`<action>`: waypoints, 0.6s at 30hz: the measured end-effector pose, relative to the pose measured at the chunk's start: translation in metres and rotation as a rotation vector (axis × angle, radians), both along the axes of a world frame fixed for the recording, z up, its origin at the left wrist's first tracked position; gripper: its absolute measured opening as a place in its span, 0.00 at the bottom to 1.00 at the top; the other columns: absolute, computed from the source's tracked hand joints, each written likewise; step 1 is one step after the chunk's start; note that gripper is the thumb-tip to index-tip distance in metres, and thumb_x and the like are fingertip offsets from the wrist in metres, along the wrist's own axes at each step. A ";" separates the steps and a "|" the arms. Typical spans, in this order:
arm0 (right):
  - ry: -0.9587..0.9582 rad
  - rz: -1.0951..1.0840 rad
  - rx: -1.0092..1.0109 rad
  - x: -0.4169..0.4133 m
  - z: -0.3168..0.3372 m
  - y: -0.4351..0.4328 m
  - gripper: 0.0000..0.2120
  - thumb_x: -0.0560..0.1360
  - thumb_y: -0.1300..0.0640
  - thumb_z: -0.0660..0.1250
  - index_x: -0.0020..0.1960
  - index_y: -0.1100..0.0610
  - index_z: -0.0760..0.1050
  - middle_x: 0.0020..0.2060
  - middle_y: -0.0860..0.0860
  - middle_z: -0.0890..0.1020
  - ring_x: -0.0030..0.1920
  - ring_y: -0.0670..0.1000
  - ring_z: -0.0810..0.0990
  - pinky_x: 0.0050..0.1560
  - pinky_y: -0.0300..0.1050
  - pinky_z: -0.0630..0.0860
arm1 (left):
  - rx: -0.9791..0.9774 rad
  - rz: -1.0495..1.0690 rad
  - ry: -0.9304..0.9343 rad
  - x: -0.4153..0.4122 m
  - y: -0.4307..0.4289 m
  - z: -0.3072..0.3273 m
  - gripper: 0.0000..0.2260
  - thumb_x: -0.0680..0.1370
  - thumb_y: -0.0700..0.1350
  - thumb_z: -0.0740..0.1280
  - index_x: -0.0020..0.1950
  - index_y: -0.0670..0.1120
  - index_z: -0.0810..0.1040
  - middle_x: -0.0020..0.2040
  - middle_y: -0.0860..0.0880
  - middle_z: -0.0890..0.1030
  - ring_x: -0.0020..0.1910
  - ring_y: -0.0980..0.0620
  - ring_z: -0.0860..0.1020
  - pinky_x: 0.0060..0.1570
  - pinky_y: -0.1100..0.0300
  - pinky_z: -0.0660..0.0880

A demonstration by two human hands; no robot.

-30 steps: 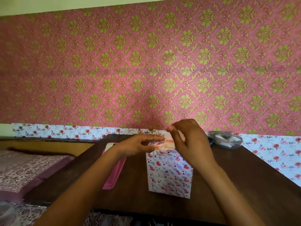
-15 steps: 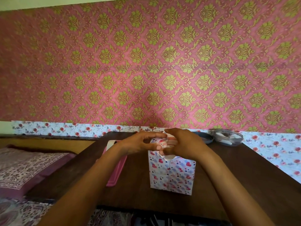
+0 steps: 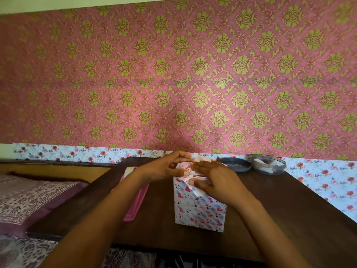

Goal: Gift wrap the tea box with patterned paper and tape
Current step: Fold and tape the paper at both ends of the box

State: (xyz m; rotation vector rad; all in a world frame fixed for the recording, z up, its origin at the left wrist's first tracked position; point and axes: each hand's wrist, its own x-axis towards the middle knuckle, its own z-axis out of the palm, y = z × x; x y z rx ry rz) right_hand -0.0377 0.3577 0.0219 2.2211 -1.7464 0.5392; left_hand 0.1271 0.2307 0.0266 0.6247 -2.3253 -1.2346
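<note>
The tea box (image 3: 200, 211) stands upright on the dark wooden table (image 3: 289, 206), covered in white paper printed with red hearts and blue strokes. Its top end is partly folded, and a loose paper flap (image 3: 197, 157) sticks up at the back. My left hand (image 3: 166, 168) grips the upper left corner, fingers curled over the top and thumb against the side. My right hand (image 3: 214, 179) lies flat on the top, fingers straight, pressing the folded paper down. A strip of the red box shows between my hands. No tape shows on the top.
A pink flat case (image 3: 135, 202) lies left of the box, with a pale roll (image 3: 129, 170) at its far end. A dark round lid (image 3: 236, 165) and a clear round container (image 3: 268, 164) sit at the table's back right. A bed (image 3: 29, 196) is on the left.
My right hand has come down from a raised pinch above the box to lie flat on its top. My left hand stays at the upper left corner.
</note>
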 end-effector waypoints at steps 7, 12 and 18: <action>-0.004 -0.067 0.006 -0.002 -0.002 -0.003 0.24 0.79 0.41 0.53 0.73 0.45 0.61 0.73 0.43 0.62 0.73 0.46 0.58 0.72 0.40 0.50 | -0.061 0.334 0.296 0.014 0.007 -0.002 0.12 0.75 0.47 0.67 0.58 0.51 0.74 0.61 0.54 0.77 0.63 0.52 0.72 0.64 0.52 0.68; -0.066 -0.107 0.067 -0.006 -0.002 -0.012 0.24 0.78 0.39 0.53 0.72 0.43 0.61 0.73 0.43 0.63 0.74 0.50 0.56 0.73 0.46 0.54 | -0.200 0.797 -0.193 0.080 -0.009 -0.005 0.10 0.75 0.49 0.68 0.50 0.44 0.80 0.52 0.45 0.79 0.48 0.51 0.75 0.47 0.58 0.70; -0.080 -0.134 0.055 -0.008 -0.007 -0.018 0.24 0.77 0.38 0.53 0.71 0.42 0.63 0.72 0.44 0.65 0.74 0.52 0.58 0.71 0.49 0.58 | 0.047 1.013 -0.532 0.124 -0.008 -0.020 0.14 0.78 0.52 0.63 0.49 0.41 0.74 0.48 0.44 0.77 0.42 0.48 0.75 0.41 0.57 0.74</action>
